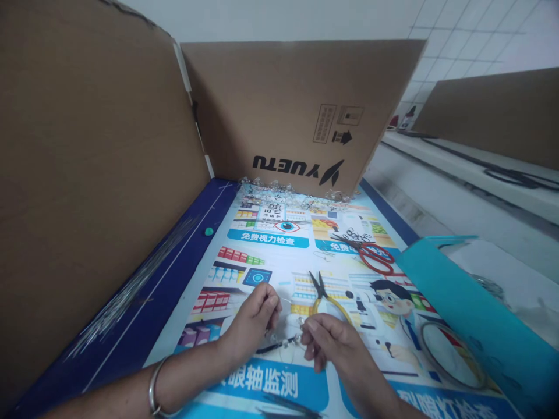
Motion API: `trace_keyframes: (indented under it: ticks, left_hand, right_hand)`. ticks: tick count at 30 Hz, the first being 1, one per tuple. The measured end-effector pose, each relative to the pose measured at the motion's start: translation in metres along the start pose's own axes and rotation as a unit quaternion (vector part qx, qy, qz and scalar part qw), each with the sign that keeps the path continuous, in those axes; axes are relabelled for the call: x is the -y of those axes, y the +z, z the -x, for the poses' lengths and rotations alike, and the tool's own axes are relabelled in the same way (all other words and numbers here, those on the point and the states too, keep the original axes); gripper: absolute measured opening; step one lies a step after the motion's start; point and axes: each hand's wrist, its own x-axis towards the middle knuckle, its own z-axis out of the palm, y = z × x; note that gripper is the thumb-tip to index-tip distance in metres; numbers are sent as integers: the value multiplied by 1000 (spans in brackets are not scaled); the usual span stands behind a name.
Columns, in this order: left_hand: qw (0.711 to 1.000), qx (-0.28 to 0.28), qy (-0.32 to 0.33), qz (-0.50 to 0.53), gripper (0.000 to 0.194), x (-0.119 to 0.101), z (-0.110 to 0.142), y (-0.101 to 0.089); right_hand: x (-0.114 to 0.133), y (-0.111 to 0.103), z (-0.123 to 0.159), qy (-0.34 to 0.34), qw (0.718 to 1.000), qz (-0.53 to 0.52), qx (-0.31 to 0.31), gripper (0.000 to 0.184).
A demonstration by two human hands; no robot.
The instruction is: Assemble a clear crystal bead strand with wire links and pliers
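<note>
My left hand (257,313) is closed in a pinch, and a thin clear or silvery wire (286,300) curves out from its fingertips. My right hand (332,338) pinches a small wire piece with clear beads (299,336) near its fingertips. Between and below the two hands runs a dark strand (274,347) with clear beads along it; its left end lies under my left hand. Just beyond my right hand, yellow-handled pliers (324,298) lie on the printed sheet with their black jaws apart, their handles partly covered by that hand.
Red-handled scissors (371,257) lie beyond the pliers beside small dark rings (357,234). Clear beaded pieces (301,198) line the cardboard wall (271,105). Thin wires (135,279) lie at left near a green lump (209,231). A teal box (471,314) stands at right.
</note>
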Motion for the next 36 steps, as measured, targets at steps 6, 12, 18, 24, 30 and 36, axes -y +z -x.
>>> trace_keyframes:
  ticks: [6, 12, 18, 24, 30, 36]
  left_hand:
    - [1000, 10, 1, -9, 26, -1, 4, 2]
    - [999, -17, 22, -21, 24, -8, 7, 4]
    - [999, -16, 34, -26, 25, -10, 8, 4]
    - [999, -8, 33, -20, 25, -4, 8, 4]
    - [999, -10, 19, -31, 26, -3, 7, 5]
    - [997, -4, 31, -68, 26, -4, 9, 4]
  right_hand:
    - [0, 3, 1, 20, 1000, 12, 2, 40]
    - [0, 11, 4, 123, 987, -93, 52, 53]
    - [1, 13, 9, 111, 964, -225, 84, 46]
    - [-5, 11, 8, 60, 969, -235, 39, 33]
    - [-10, 8, 5, 14, 988, -152, 4, 31]
    - [-5, 7, 6, -11, 997, -70, -17, 35]
